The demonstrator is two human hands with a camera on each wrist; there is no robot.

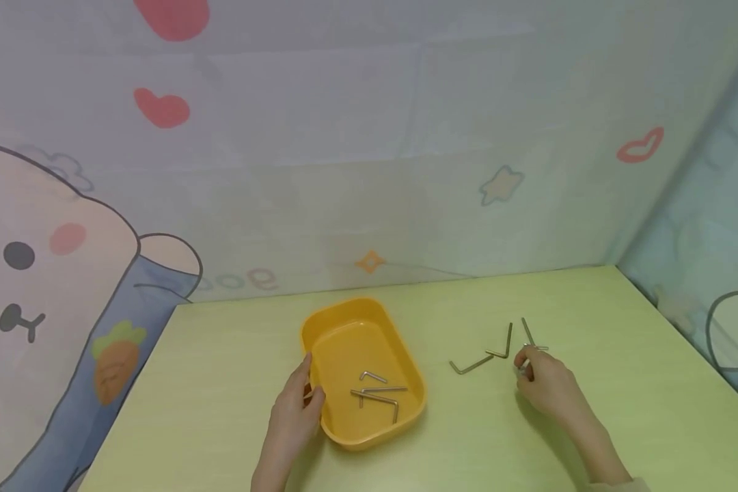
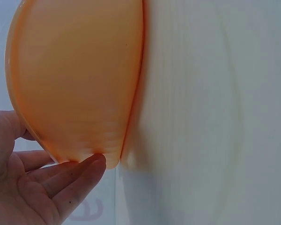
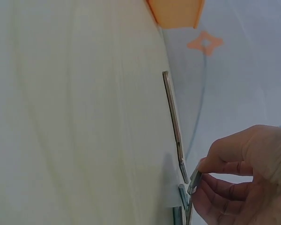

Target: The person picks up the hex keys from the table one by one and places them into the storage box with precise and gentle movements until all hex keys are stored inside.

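Note:
My left hand (image 1: 290,417) grips the left rim of a yellow plastic tray (image 1: 413,365), thumb and fingers on either side of its edge. In the left wrist view the fingers (image 2: 84,180) lie against the tray's outer wall (image 2: 79,89). Three L-shaped hex keys (image 1: 384,389) lie in the tray's near half. To the right, my right hand (image 1: 550,383) is low over the table. It pinches a metal hex key (image 3: 195,182) between thumb and fingertips; most of that key is hidden. Just beyond the hand several loose hex keys (image 1: 471,366) lie close together.
The pale yellow-green tabletop (image 1: 221,383) ends at the back against a printed cloth (image 1: 344,219) with hearts and stars. Another cloth (image 1: 707,225) hangs along the right side. A cartoon bear (image 1: 55,273) is printed at the left.

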